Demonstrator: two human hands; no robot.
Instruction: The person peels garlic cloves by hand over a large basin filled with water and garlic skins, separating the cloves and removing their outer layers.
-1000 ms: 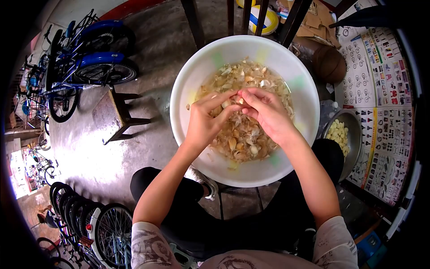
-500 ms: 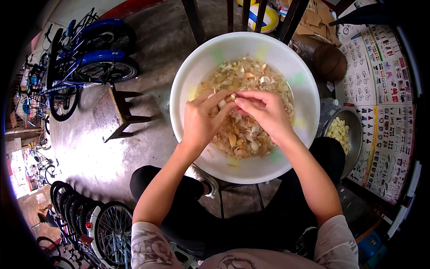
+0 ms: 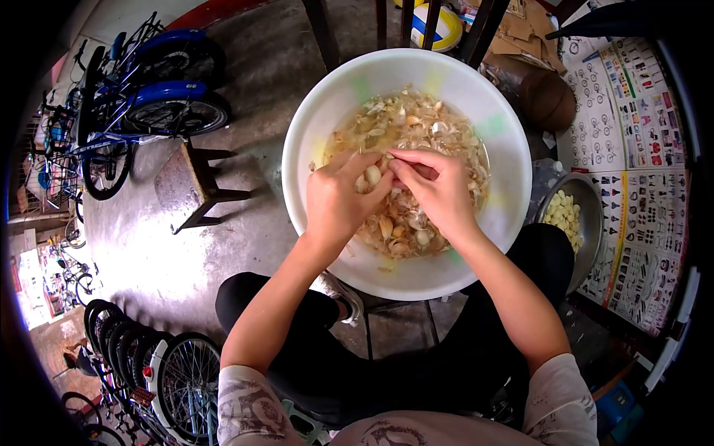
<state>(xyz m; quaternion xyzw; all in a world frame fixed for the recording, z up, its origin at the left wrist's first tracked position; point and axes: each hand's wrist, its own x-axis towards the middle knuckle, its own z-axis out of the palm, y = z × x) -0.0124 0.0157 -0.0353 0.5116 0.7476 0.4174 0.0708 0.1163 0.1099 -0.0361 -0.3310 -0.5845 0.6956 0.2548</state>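
Note:
Both hands meet over a large white basin (image 3: 320, 111) of water, in which loose garlic skins and cloves (image 3: 416, 223) float. My left hand (image 3: 338, 197) is curled around a few garlic cloves (image 3: 370, 177), their pale sides showing between thumb and fingers. My right hand (image 3: 439, 189) is closed in a pinch against a clove at the left fingertips. Fingers partly hide that clove, so I cannot tell how much skin is on it. To the right of the basin, a metal bowl (image 3: 593, 238) holds many peeled, pale cloves (image 3: 563, 217).
A small wooden stool (image 3: 178, 186) stands left of the basin. Bicycles (image 3: 167, 104) line the left side, with more wheels (image 3: 186, 379) at lower left. Dark chair slats (image 3: 383, 26), a ball (image 3: 439, 30) and cardboard (image 3: 524, 41) lie beyond; a printed sheet (image 3: 632, 223) is at right.
The right fingers have shifted slightly at the pinched clove. More of the pale cloves in my left hand now show. The basin appears slightly higher in view.

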